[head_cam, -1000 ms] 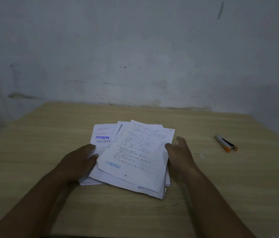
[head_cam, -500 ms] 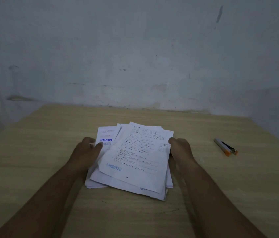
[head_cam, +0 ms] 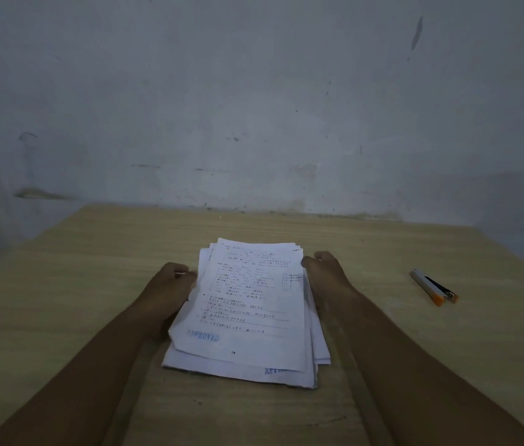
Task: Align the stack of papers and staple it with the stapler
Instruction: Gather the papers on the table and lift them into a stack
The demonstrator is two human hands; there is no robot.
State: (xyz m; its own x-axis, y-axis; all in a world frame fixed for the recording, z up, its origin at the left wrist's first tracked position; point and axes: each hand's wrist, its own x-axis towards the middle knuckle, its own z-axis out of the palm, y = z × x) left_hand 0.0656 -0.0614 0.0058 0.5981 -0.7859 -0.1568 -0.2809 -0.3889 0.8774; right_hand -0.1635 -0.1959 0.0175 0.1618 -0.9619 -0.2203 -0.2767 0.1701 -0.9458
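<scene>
A stack of white printed papers [head_cam: 247, 310] lies flat on the wooden table [head_cam: 61, 300], its top sheet stamped APPROVED in blue near the bottom left. The sheets are slightly fanned at the near end, with lower edges sticking out. My left hand [head_cam: 170, 291] presses against the stack's left edge, fingers curled at the paper. On the opposite side, my right hand [head_cam: 325, 275] lies along the right edge, fingers against the sheets. A small white and orange stapler [head_cam: 432, 286] rests on the table to the right, well apart from both hands.
A stained grey wall [head_cam: 254, 107] rises directly behind the table's far edge. The table's right corner lies just beyond the stapler. Bare wood surrounds the stack on all sides.
Both hands have pushed inward from the sides. The spread sheets, including the one stamped REJECTED at the left, have slid together into a narrower, squarer stack.
</scene>
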